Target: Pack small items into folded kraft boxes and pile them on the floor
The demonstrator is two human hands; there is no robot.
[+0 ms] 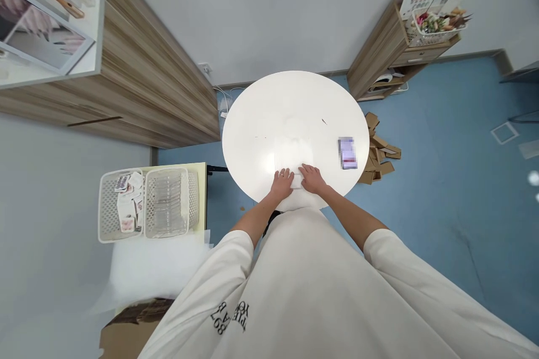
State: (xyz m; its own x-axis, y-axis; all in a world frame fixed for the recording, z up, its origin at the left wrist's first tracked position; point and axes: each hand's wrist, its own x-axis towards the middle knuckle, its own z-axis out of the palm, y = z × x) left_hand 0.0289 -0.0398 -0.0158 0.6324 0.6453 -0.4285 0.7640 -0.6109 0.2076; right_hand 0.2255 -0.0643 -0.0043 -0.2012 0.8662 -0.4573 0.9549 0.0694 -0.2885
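One bare left hand [282,184] and one bare right hand [312,179] rest on a small, flat, white oblong piece [297,181] at the near edge of a glossy white oval worktop [293,90]. Their fingers look outstretched; whether the thumbs pinch the piece cannot be told. Between the piece and the shirt front lies pale white sheeting [301,200], its material unclear. So close to the rim, the piece could slide off if both hands lift at once, and a forward lean might drag or crease the sheeting. White on white could also hide a crooked edge. A blurred purple rectangular object [347,152], to the right, might be nudged by a wide sweep of the right arm.
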